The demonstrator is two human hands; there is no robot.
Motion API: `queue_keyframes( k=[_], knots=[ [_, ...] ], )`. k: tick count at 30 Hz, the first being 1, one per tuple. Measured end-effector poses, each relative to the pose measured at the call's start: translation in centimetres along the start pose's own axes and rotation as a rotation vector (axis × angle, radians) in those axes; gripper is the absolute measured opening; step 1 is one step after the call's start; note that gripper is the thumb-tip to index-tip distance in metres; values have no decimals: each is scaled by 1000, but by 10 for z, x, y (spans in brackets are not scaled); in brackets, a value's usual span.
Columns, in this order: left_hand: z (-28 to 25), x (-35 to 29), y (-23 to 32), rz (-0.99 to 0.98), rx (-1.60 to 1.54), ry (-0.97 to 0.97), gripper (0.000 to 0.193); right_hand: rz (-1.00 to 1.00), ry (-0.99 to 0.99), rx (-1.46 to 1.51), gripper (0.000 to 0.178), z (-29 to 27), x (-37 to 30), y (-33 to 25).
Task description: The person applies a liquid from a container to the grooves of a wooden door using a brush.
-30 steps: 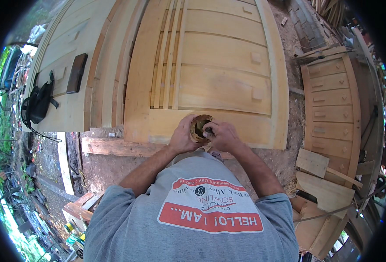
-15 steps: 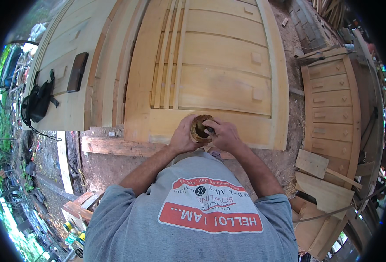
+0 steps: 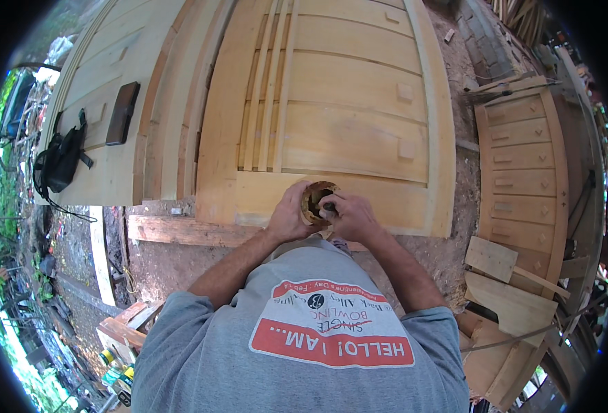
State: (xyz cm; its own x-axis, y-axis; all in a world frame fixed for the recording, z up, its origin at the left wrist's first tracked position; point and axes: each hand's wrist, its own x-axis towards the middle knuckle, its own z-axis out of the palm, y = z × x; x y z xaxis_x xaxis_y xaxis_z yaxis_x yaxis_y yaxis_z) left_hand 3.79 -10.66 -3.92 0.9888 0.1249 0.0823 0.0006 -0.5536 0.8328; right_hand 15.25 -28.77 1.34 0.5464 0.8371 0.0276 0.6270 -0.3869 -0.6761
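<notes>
Over the near edge of a pale wooden door [image 3: 352, 134], my left hand [image 3: 290, 212] is wrapped round a small round container [image 3: 311, 199] with brownish, stained walls. The container's mouth faces up, and its inside looks dark brown. My right hand [image 3: 354, 217] pinches a short dark tool [image 3: 328, 206] whose end goes down into the container. What that end looks like is hidden inside. Both hands are close together in front of my grey shirt.
To the left lies another panelled door [image 3: 97, 89] bearing a dark rectangular block [image 3: 122, 113] and a black strapped bag [image 3: 61, 158]. A smaller panelled door [image 3: 524, 172] leans at the right, above wooden offcuts [image 3: 510, 303]. A plank [image 3: 180, 230] lies by the near edge.
My right hand has shifted slightly and the dark tool has tilted within the container. My left hand and the container stay in about the same place.
</notes>
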Motion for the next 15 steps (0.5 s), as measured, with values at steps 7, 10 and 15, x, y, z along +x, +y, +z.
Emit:
queue_keyframes(
  k=[7, 10, 15],
  knots=[
    [3, -2, -4, -30, 1, 8, 110, -4, 12, -99, 26, 2, -1, 6],
    [0, -1, -1, -38, 2, -7, 111, 31, -3, 2, 25, 1, 0, 6],
    [0, -1, 0, -31, -17, -18, 106, -24, -5, -118, 23, -2, -1, 2]
  ],
)
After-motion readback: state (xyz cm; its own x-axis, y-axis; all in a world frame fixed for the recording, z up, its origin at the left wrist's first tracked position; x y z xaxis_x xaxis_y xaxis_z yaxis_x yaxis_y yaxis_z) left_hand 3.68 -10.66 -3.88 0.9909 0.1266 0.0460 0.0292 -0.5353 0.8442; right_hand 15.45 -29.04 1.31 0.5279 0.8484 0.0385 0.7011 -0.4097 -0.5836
